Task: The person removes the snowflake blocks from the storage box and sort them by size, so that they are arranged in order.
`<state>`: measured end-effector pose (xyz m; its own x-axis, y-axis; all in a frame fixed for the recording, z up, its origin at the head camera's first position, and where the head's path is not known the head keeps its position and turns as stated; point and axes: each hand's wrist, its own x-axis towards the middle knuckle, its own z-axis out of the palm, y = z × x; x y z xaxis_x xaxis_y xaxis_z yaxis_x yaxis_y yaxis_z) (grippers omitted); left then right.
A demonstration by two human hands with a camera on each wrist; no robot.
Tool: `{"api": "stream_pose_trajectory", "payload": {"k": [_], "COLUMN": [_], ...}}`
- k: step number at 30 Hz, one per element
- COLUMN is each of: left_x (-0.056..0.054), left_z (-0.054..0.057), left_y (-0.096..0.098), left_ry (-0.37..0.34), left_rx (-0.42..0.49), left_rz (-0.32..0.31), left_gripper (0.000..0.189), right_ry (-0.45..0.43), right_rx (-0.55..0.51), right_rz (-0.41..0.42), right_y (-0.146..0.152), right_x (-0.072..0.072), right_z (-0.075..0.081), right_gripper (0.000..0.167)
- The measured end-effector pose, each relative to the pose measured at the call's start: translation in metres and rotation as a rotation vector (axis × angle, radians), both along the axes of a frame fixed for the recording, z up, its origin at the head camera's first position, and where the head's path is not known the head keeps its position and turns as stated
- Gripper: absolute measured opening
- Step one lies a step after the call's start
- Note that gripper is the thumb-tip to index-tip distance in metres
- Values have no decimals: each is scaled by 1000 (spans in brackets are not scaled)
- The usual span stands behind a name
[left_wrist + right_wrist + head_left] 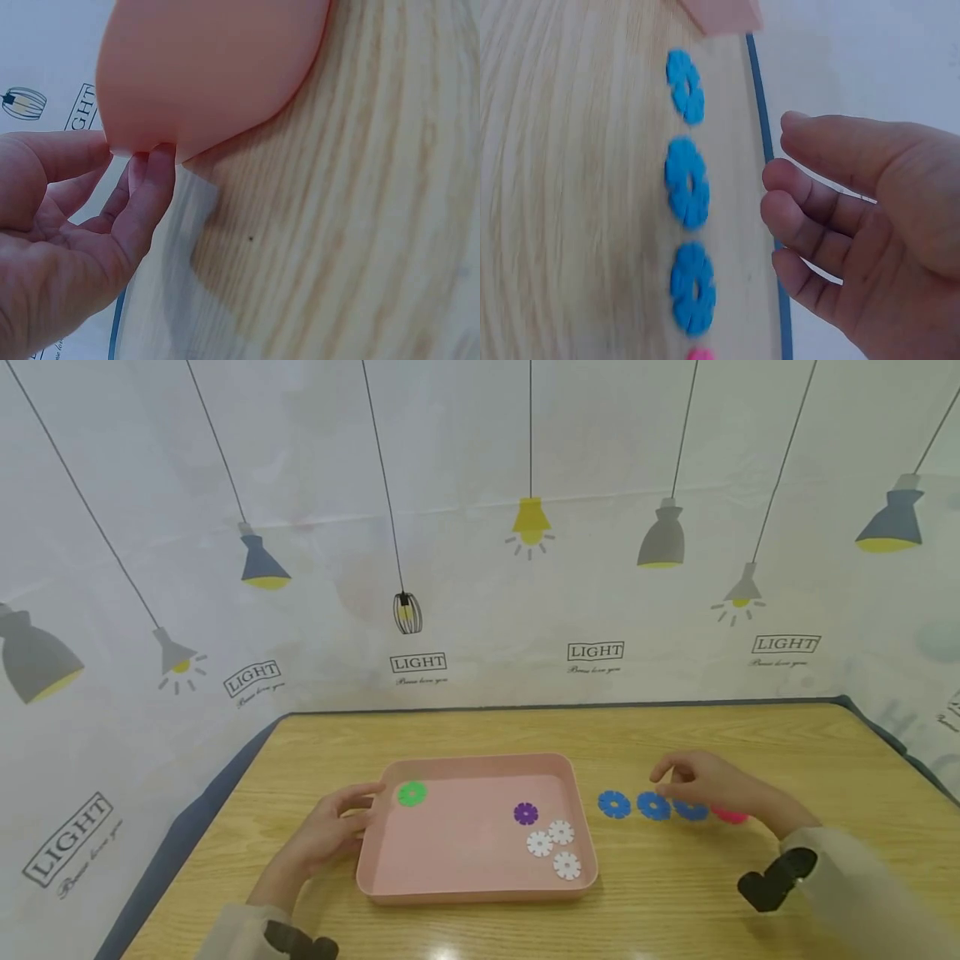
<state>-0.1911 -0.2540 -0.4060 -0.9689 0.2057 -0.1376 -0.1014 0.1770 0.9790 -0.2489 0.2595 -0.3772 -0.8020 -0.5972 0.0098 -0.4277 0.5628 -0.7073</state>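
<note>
At the left edge of the pink tray (450,852), your left hand (326,837) touches the rim with loosely bent fingers; your right hand (707,779), holding nothing, thumb and fingers slightly apart, hovers over the row of three blue discs (608,803) and one pink disc (729,816) on the surface (660,885); inside the tray lie a green disc (406,793), a purple disc (521,814) and three white discs (561,867).

- "LIGHT" in boxed labels (417,662) across the wall (480,602)
- Beneath them, small script lines (422,682) seeming to end "love you", first word unclear
- Only "GHT" readable on the wall in the left wrist view
</note>
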Motion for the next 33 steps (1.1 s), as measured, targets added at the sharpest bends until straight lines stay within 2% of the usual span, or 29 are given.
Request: {"api": "stream_pose_trajectory", "payload": {"k": [15, 21, 33], "left_x": [2, 1, 1], "left_z": [1, 1, 0], "left_y": [1, 0, 1], "left_ry": [-5, -4, -3], "left_rx": [16, 18, -8], "left_rz": [-3, -13, 5], "left_gripper": [46, 48, 45], "right_ry": [1, -23, -81], "right_rx": [1, -4, 73], "right_rz": [145, 194, 199], "right_y": [-101, -136, -187], "right_x": [0, -7, -30], "right_z": [19, 17, 3], "right_gripper": [19, 18, 20]}}
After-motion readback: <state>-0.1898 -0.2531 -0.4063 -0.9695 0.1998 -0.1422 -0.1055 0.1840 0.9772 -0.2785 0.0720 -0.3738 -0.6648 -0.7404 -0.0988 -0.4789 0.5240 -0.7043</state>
